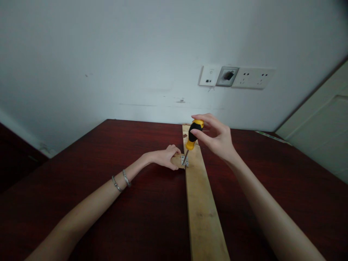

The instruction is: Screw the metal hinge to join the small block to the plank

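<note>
My right hand (214, 136) grips the yellow and black handle of a screwdriver (194, 132), tilted with its shaft pointing down and left. The tip reaches a small silver metal hinge (186, 162), which spans the joint between a long wooden plank (203, 210) and a small wood block (177, 161). Fingers and thumb of my left hand (164, 157) close around the block from the left, pressing it against the plank's edge. Whether the tip sits in a screw head is too small to tell.
The dark red table (141, 217) meets a white wall (108, 54) at its far edge. Wall sockets (252, 78) and a black plug (228, 75) are above on the right. A pale panelled door (326, 123) stands at the far right, with a thin strip (273, 137) lying near it.
</note>
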### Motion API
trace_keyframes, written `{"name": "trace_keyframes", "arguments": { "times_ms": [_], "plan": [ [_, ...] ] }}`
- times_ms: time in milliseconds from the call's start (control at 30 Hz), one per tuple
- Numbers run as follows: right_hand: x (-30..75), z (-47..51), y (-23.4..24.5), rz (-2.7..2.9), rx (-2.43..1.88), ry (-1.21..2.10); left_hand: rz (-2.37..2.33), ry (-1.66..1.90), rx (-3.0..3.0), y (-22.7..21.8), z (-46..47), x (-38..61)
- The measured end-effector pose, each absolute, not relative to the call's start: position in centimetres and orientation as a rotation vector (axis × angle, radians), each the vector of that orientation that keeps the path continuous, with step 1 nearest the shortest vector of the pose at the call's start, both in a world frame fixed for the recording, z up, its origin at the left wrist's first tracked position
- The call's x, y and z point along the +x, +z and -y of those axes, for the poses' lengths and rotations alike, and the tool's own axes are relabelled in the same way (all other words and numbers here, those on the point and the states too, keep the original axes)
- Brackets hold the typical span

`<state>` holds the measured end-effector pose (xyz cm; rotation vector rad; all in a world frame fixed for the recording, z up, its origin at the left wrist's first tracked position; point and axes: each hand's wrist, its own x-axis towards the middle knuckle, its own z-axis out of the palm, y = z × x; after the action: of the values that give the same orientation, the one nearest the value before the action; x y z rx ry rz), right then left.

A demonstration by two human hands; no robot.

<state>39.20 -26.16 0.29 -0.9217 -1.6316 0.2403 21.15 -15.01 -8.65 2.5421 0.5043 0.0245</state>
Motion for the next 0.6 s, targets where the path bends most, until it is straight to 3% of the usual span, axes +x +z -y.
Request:
{"name": "trace_keyframes", "arguments": {
  "times_ms": [600],
  "plan": [
    [39.03,26.12,0.09,1.645,-0.964,0.27,-0.516,0.037,2.523,-8.95,14.82,21.13]
  ]
}}
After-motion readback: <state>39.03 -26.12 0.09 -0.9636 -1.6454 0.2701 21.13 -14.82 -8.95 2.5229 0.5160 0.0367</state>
